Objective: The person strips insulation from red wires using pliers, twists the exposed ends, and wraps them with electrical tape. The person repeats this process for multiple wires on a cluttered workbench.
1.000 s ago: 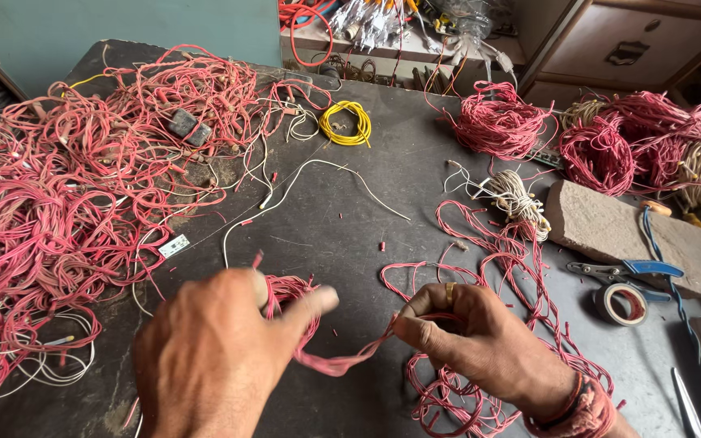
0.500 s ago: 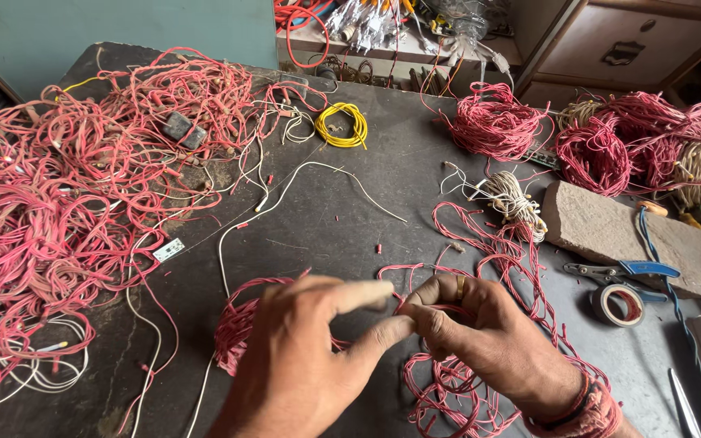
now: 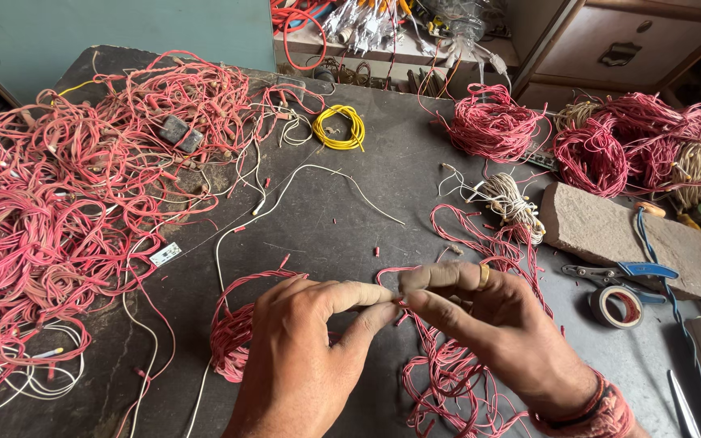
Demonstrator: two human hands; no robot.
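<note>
a: several coils were already wound — two red ones at the far right, red bundle (image 3: 492, 123) and the bigger heap (image 3: 634, 150), plus a yellow coil (image 3: 338, 127) and a pale coil (image 3: 509, 199). i'd judge those counted as finished.

b: and how much was left?

a: most of it, going by the big tangle (image 3: 66, 203) that covered the left side of the table (image 3: 326, 219). it lay loose and unsorted, well apart from the hands.

b: what were the hands doing?

a: the left hand (image 3: 302, 357) and right hand (image 3: 496, 332) met fingertip to fingertip near the front edge. the left thumb and forefinger were pressed together, and the right thumb and forefinger were pinched opposite them, both on a short stretch of red wire (image 3: 399, 312). the wire itself was mostly hidden between the tips.

b: where did that wire run?

a: it seemed to lead left into a small coil (image 3: 233, 341) just beside the left hand, and right into a loose strand pile (image 3: 448, 381) under the right wrist. i couldn't tell which strand exactly.

b: so the small coil was in progress?

a: that was my reading: a few turns made, much thinner than the finished bundles.

b: tools nearby?

a: pliers (image 3: 622, 274) and a tape roll (image 3: 617, 307) lay right of the hands beside a brick (image 3: 618, 235), none touched.
</note>
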